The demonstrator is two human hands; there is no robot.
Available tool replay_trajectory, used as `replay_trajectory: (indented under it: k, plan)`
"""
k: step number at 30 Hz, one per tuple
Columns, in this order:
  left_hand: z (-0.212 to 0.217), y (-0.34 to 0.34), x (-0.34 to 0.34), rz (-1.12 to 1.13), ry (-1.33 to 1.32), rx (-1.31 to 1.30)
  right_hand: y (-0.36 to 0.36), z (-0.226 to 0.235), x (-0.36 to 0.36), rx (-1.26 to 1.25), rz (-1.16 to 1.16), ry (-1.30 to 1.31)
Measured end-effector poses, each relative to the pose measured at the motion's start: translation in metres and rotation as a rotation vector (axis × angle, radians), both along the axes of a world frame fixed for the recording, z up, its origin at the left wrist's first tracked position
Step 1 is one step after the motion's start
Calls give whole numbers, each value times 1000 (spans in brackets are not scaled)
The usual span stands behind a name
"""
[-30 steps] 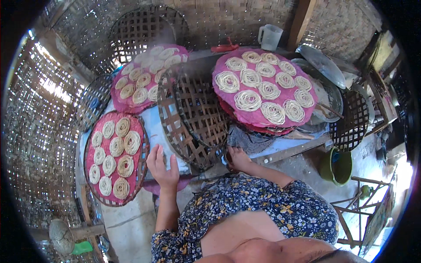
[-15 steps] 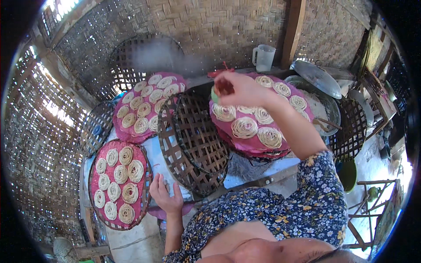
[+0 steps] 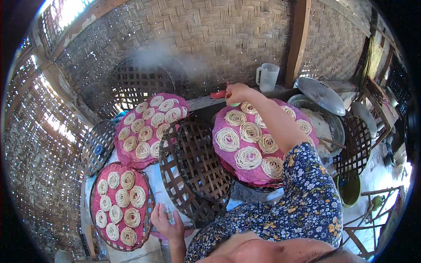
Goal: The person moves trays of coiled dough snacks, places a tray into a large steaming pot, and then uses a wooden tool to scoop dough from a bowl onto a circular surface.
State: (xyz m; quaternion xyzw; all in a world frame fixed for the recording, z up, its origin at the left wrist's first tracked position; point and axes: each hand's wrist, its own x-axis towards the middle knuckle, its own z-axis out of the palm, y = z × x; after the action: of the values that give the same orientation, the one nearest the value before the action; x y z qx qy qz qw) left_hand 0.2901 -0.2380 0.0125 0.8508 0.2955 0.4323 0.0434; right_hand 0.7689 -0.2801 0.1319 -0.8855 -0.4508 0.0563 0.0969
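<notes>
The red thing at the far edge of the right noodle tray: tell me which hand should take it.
Right. The right hand is already beside the red thing, while the left hand rests near the empty woven trays.

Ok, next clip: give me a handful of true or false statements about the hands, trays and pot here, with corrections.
1. The right hand reaches over the far edge of the noodle tray. True.
2. The left hand rests on the jug. False: it is at the table's near edge, by the empty woven trays; the jug stands by the wall.
3. The pot's lid sits tilted, leaving the pot partly open. True.
4. All three pink trays are empty. False: each carries noodle coils.
</notes>
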Motion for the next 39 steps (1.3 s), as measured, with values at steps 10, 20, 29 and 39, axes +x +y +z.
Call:
replay_trajectory:
  k: [10, 20, 29, 39]
  plan:
    - [3, 1, 6, -2, -12, -8, -6, 0, -14, -100, -149, -102]
    - [4, -2, 4, -24, -16, -17, -19, -7, -18, -43, -132, -137]
    - [-1, -2, 5, -45, -32, 48, -69, 53, -51, 369, 71, -70]
    - [2, 5, 3, -108, -96, 62, -275, 61, -85, 1058, -183, 534]
